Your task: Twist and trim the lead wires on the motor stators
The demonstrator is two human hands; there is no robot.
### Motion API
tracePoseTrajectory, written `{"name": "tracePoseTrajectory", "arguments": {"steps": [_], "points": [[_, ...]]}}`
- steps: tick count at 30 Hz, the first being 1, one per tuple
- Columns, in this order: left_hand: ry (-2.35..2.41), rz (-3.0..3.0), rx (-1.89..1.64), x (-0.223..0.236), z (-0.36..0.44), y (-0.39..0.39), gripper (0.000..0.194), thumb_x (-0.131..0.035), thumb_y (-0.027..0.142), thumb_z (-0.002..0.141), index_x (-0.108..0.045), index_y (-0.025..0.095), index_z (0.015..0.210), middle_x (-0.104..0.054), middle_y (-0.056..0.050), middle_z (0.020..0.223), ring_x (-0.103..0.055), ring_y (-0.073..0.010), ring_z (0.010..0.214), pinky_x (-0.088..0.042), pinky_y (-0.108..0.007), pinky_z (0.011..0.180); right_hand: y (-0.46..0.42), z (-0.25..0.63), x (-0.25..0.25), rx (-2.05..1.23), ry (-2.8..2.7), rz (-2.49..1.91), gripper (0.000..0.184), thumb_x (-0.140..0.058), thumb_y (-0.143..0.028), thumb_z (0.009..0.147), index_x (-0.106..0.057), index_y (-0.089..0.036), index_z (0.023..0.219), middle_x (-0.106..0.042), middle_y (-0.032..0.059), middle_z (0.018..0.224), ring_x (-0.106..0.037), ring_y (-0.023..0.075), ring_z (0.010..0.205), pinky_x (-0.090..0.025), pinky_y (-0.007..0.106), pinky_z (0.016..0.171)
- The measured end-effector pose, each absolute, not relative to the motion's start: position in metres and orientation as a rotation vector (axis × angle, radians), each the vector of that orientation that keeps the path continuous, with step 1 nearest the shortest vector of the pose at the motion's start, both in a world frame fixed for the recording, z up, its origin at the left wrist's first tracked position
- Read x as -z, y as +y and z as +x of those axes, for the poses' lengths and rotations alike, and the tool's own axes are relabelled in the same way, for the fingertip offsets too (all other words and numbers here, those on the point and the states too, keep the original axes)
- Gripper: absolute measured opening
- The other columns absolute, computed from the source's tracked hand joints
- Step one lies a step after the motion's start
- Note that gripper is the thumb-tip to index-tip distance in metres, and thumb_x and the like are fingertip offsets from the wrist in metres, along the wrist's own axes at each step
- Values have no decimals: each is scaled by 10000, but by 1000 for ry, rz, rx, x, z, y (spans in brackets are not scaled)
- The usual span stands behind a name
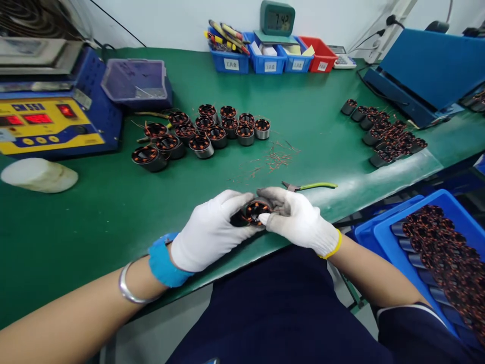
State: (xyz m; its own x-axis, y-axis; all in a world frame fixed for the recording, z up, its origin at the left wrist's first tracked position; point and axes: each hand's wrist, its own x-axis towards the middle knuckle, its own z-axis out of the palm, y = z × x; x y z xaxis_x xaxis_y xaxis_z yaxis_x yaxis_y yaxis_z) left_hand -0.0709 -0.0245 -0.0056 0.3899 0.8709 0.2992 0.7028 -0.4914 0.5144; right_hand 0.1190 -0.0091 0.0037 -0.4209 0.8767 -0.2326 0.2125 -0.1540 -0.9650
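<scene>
Both my hands wear white gloves and meet at the near edge of the green table [94,212]. Between them is a small round motor stator [253,212] with copper windings. My left hand [212,232] cups it from the left with fingers curled around it. My right hand [297,220] grips it from the right, fingertips over its top. Green-handled cutters [310,186] lie on the mat just beyond my right hand.
Several wound stators [200,132] sit in a group mid-table, with wire clippings [278,159] beside them. More stators [386,134] lie at right. A blue bin [382,237] of stators stands lower right. A yellow-blue machine [49,121], a clear box [134,81] and parts bins [269,58] line the back.
</scene>
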Motion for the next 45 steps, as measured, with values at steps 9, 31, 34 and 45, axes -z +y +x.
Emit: {"name": "tracePoseTrajectory", "arguments": {"steps": [9,31,34,45], "points": [[1161,1619,-436,-19,-73,-14,365,-642,412,699,-429,187,504,-405,48,494,-360,-88,501,-324,-236,479,-15,126,0,-1688,-1151,-1315,637,-743,-307,649,-528,-181,1235,-657,108,1220,-677,250,1034,-580,421,885],[1235,1280,-999,-1,-56,-14,178,-663,277,733,-530,186,658,-533,49,530,-504,-104,465,-418,-237,468,-12,118,12,-1691,-926,-1177,654,-813,-364,605,-470,-224,1144,-650,82,1134,-681,203,913,-609,372,765],[1245,1093,-1360,-1,-64,-10,160,-605,308,752,-502,208,682,-560,43,565,-546,-127,455,-450,-261,450,-11,119,17,-1697,-876,-1170,644,-808,-379,621,-454,-234,1140,-633,64,1123,-682,157,785,-614,363,733],[1142,1048,-1489,3,-60,-12,144,-596,276,818,-521,216,711,-564,48,613,-565,-128,495,-475,-267,477,-14,105,20,-1736,-744,-1095,663,-831,-346,593,-397,-252,1085,-593,22,1042,-667,138,757,-612,384,740]]}}
